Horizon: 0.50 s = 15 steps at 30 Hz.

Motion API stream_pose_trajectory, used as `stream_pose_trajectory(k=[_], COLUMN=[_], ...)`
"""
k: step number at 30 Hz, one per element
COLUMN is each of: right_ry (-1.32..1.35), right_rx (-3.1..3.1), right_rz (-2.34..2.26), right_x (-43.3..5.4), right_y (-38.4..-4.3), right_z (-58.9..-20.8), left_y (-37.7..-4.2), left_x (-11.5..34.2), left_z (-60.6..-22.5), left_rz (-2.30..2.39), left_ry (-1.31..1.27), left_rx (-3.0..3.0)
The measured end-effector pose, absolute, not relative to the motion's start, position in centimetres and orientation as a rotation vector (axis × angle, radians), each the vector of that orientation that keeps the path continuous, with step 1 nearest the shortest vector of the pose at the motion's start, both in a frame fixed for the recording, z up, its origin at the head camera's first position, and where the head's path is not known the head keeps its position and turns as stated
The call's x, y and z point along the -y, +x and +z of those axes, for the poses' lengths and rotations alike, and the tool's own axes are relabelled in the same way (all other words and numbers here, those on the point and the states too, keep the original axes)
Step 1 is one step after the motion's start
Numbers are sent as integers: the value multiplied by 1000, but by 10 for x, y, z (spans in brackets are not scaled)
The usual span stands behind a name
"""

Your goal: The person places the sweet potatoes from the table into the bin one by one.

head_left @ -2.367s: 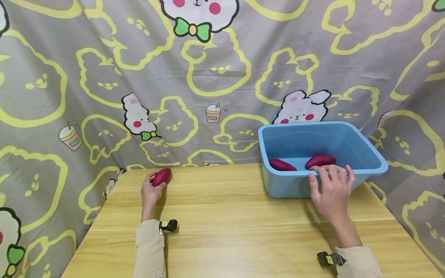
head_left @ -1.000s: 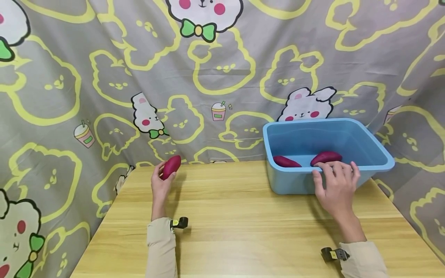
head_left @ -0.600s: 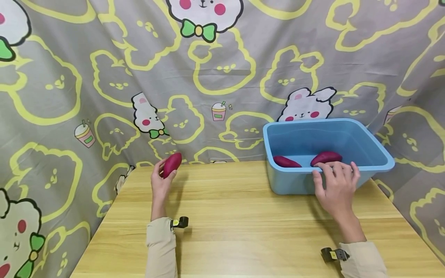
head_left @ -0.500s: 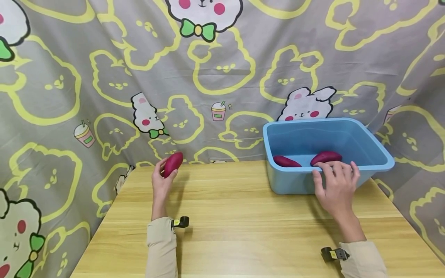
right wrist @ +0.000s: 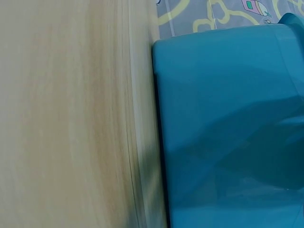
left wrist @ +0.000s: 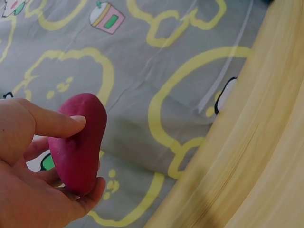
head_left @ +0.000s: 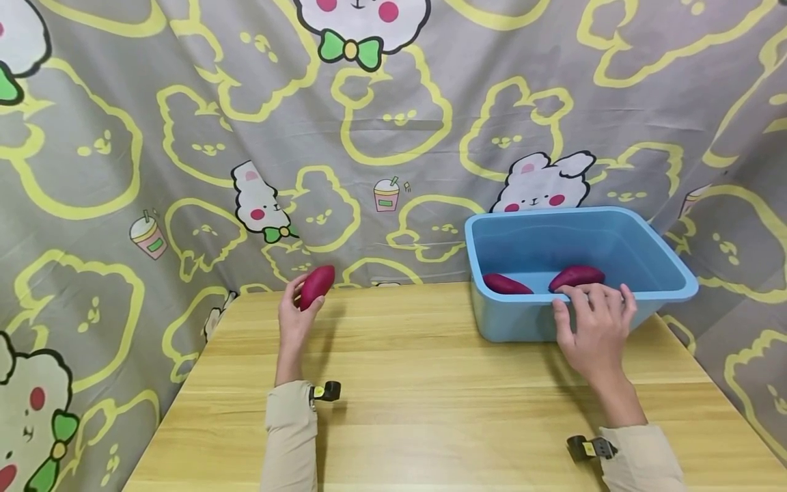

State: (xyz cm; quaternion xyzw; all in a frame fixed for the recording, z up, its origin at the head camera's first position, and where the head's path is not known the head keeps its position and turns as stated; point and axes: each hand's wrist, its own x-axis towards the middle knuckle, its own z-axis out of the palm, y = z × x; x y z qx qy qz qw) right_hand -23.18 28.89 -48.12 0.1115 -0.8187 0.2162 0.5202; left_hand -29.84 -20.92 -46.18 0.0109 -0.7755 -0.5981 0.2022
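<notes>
My left hand (head_left: 296, 322) holds a purple-red sweet potato (head_left: 318, 287) above the table's far left part. In the left wrist view, the thumb presses one side of this sweet potato (left wrist: 80, 152) and fingers curl round beneath. At the right, my right hand (head_left: 593, 335) grips the front rim of a blue plastic tub (head_left: 522, 320), fingers over the edge and thumb on the outside. Inside the tub lie two more sweet potatoes, one at the left (head_left: 505, 284) and one just behind the right fingers (head_left: 576, 276). The right wrist view shows only the tub's outer wall (right wrist: 213, 104).
A wooden table (head_left: 406, 389) carries the tub at its far right. Behind it hangs a grey curtain (head_left: 393, 232) with cartoon animals. Small black cameras (head_left: 332, 391) are worn at both wrists.
My left hand has lifted the sweet potato off the table and carried it up and slightly right. The right hand has stayed on the tub's rim.
</notes>
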Motion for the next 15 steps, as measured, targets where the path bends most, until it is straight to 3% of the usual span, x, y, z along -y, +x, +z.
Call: stream_pose_trajectory(k=[15], right_ry=[260], right_rx=[1961], right_rz=[509], right_x=[-288], right_y=[-231], right_z=[-482], left_y=[-298], left_x=[195], left_z=[-456], left_rz=[-1679], left_ry=[-5], left_rx=[2185])
